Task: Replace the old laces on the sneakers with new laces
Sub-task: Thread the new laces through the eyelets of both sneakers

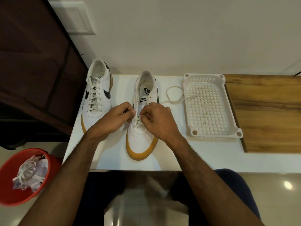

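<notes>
White lace (175, 97) pinched by both hands (119, 114) (158, 119) over sneaker (141, 141), basket (210, 103) right, red bin (9, 181) left

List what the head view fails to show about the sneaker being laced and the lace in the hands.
- Middle eyelets of the right-hand sneaker: covered by the left hand and right hand.
- Lace: the tips are hidden inside the fingers.
- Lace's far stretch: too pale to trace against the white tray.
- Red bin: cut off by the left edge.
</notes>
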A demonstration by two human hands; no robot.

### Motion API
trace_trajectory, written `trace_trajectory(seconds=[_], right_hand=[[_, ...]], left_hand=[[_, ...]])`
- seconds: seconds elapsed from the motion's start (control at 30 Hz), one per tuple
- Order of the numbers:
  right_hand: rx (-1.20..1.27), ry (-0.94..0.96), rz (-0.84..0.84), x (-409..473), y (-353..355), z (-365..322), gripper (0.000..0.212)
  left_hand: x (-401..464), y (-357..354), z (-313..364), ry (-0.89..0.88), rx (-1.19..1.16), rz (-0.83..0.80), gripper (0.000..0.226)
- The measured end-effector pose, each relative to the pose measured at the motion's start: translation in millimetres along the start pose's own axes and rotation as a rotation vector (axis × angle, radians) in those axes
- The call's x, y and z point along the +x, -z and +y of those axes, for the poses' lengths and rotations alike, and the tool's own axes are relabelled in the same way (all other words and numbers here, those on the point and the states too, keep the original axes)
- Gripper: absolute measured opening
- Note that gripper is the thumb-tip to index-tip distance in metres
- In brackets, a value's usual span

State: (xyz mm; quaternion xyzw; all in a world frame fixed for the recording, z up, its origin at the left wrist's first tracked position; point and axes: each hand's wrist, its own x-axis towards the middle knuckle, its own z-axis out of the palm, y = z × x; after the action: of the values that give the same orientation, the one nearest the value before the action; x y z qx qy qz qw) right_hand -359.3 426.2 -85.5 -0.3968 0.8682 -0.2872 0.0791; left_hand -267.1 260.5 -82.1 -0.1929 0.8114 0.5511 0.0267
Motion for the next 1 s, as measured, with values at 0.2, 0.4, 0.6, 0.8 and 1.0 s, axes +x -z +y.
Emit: trace_trajectory(seconds=[0.2, 0.4, 0.6, 0.8, 1.0], right_hand=[[0.031, -0.006, -0.008, 0.2, 1.0, 1.6, 0.013], [0.089, -0.009, -0.020, 1.8, -0.2, 4.7, 0.010], [0.098, 0.001, -0.021, 2.3, -0.4, 6.9, 0.008], [0.115, 0.038, -0.020, 2.0, 1.9, 6.8, 0.012], [-0.093, 0.230, 0.032, -0.9, 11.6, 10.7, 0.017]], left_hand=[[-2.1, 15.8, 2.2, -0.414, 0.524, 0.089, 0.007], [-0.5, 15.3, 0.6, -0.511, 0.612, 0.116, 0.011], [3.5, 5.3, 6.3, -0.634, 0.819, 0.144, 0.017], [4.8, 13.3, 1.3, -0.605, 0.788, 0.081, 0.014], [-3.1, 13.0, -1.3, -0.322, 0.411, 0.130, 0.029]])
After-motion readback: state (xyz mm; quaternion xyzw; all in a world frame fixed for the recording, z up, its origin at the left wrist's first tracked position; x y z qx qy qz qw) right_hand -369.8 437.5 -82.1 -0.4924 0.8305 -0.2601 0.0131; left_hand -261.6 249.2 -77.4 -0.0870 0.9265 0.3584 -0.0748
